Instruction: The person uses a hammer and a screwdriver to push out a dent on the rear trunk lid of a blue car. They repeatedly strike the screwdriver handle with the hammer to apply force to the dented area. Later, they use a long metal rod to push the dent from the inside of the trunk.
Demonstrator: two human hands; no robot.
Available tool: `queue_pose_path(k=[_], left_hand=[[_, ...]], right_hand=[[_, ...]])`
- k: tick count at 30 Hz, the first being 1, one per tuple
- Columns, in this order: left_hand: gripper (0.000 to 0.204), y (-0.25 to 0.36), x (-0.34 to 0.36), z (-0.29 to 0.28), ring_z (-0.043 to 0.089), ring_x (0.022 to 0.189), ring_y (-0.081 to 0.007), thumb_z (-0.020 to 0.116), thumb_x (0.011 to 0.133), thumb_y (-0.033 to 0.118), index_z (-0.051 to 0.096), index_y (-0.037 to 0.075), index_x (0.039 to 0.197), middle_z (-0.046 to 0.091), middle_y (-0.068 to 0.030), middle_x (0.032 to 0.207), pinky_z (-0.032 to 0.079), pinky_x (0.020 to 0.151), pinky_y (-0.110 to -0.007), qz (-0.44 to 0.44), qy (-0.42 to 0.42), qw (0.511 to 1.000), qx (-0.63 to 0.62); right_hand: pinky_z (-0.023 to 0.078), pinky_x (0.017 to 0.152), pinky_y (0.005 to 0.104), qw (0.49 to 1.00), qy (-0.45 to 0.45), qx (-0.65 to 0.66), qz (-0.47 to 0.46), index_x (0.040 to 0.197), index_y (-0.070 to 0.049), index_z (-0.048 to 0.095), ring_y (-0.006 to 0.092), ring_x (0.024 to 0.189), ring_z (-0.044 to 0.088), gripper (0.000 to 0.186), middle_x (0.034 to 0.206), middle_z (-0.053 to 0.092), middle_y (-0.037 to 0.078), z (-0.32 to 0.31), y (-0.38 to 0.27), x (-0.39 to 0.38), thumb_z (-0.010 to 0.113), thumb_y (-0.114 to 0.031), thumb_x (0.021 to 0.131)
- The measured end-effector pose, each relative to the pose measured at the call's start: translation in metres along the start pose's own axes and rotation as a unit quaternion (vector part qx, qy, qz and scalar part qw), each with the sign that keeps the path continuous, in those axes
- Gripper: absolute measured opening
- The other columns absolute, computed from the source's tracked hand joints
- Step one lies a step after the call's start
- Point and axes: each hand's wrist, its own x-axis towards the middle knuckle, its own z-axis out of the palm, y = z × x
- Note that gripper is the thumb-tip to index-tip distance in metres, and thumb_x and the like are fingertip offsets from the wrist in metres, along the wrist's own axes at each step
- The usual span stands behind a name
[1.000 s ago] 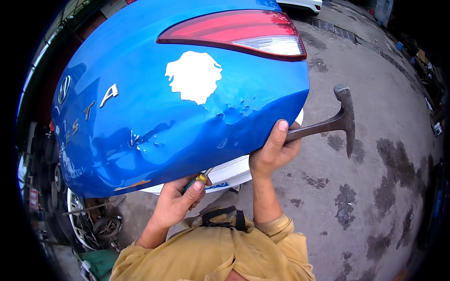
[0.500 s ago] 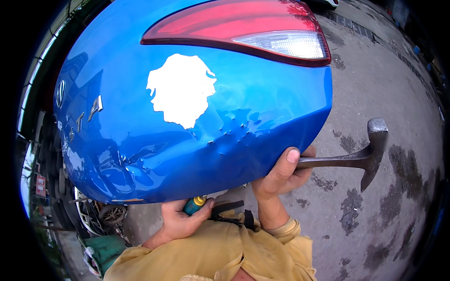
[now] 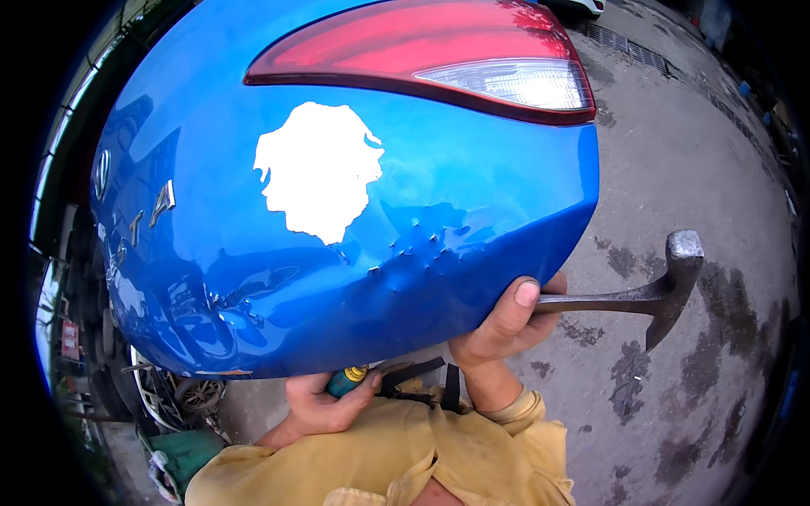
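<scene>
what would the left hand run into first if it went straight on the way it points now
Most likely the blue car panel, at its lower edge, just ahead of the left hand in the picture. Depth is unclear, so the hand might pass underneath instead.

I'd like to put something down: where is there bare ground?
Bare ground lies right of the tail light, between the drain grate and the hammer in the right hand; stained ground continues below. Lower left is crowded: wheel, green object.
</scene>
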Motion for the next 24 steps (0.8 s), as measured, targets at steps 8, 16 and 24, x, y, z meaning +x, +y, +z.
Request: queue_pose_path(k=[8, 16, 24], left_hand=[[0.024, 0.024, -0.002, -0.001, 0.065, 0.076, -0.0187, 0.080, 0.076, 0.005, 0.071, -0.005, 0.096, 0.070, -0.0127, 0.087, 0.050, 0.070, -0.030, -0.060, -0.001, 0.998, 0.020], [0.020, 0.037, 0.002, 0.010, 0.052, 0.068, -0.0120, 0.077, 0.079, 0.010, 0.067, -0.005, 0.087, 0.060, -0.0045, 0.071, 0.043, 0.062, -0.029, -0.091, 0.030, 0.995, -0.001], [0.021, 0.016, 0.000, 0.006, 0.063, 0.078, -0.0170, 0.078, 0.076, 0.004, 0.070, -0.003, 0.094, 0.069, -0.0093, 0.085, 0.049, 0.071, -0.029, -0.065, 0.004, 0.998, 0.003]], right_hand=[[0.047, 0.065, 0.0269, 1.000, 0.018, 0.001, -0.008, 0.088, -0.006, 0.048, 0.0129, 0.074, 0.055, 0.034, 0.082, 0.059, 0.006, -0.002, 0.001, -0.005, 0.055, -0.039, 0.095], [0.042, 0.065, 0.0258, 0.997, 0.039, 0.053, -0.040, 0.088, -0.003, 0.050, 0.0102, 0.073, 0.051, 0.033, 0.079, 0.057, 0.004, 0.005, 0.006, -0.004, 0.060, -0.033, 0.097], [0.048, 0.063, 0.0269, 1.000, -0.015, 0.010, -0.010, 0.086, -0.007, 0.048, 0.0136, 0.073, 0.058, 0.034, 0.081, 0.060, 0.007, 0.000, 0.005, -0.003, 0.054, -0.040, 0.094]])
